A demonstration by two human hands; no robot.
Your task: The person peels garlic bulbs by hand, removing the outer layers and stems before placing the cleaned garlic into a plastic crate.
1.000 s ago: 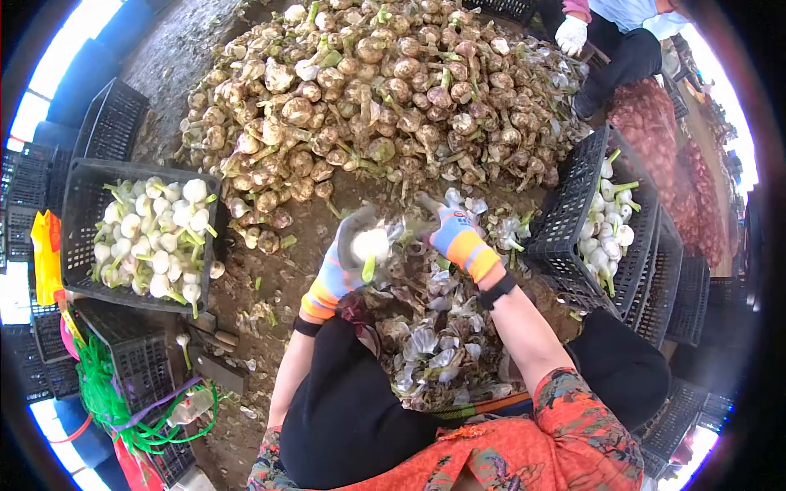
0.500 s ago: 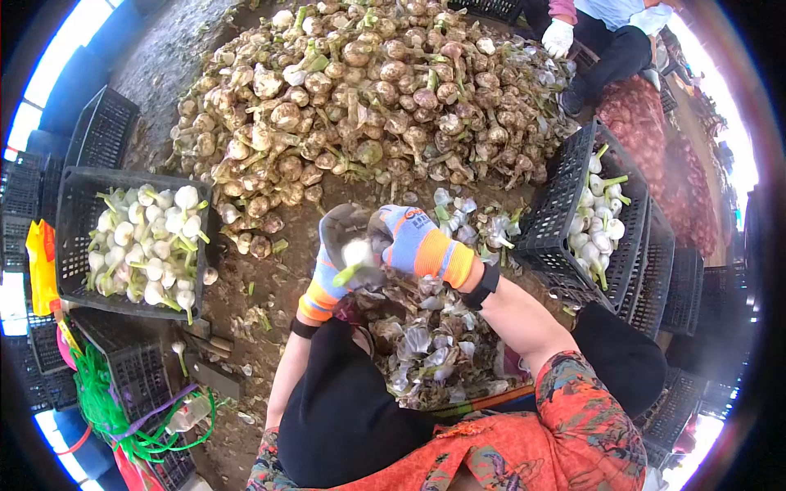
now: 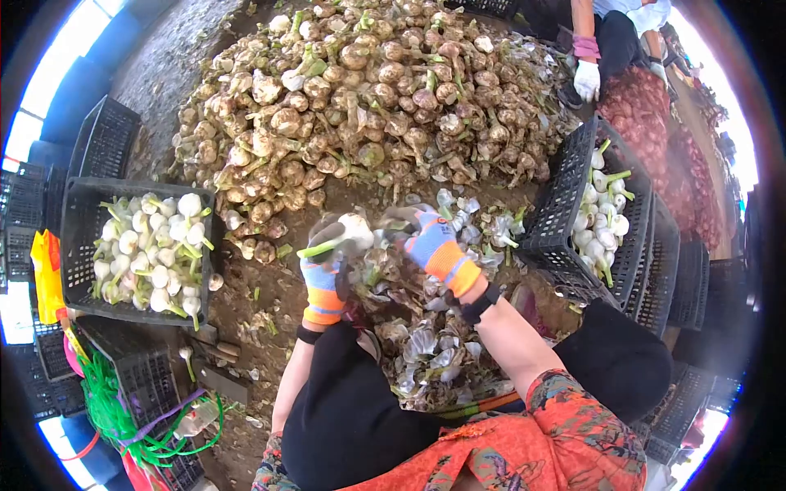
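Observation:
My left hand (image 3: 322, 274), in a blue and orange glove with dark fingers, grips a garlic bulb (image 3: 355, 231). The bulb is white and its green stem points left across the fingers. Just right of it is my right hand (image 3: 432, 244), gloved alike and apart from the bulb. Motion smears its dark fingertips, so whether they pinch a bit of skin cannot be made out. Below both hands, papery garlic skins (image 3: 426, 348) lie heaped between my legs. Beyond them rises a large pile of soil-covered garlic (image 3: 352, 106).
Black crates of cleaned garlic stand on the left (image 3: 209, 270) and right (image 3: 547, 233). Green strapping (image 3: 110, 401) hangs over another crate at lower left. A co-worker's white-gloved hand (image 3: 587, 80) shows at upper right, near red mesh sacks (image 3: 643, 123).
My hands have moved apart: the right one drew off to the right, while the left kept the garlic bulb and turned it. The co-worker's gloved hand shifted down and right.

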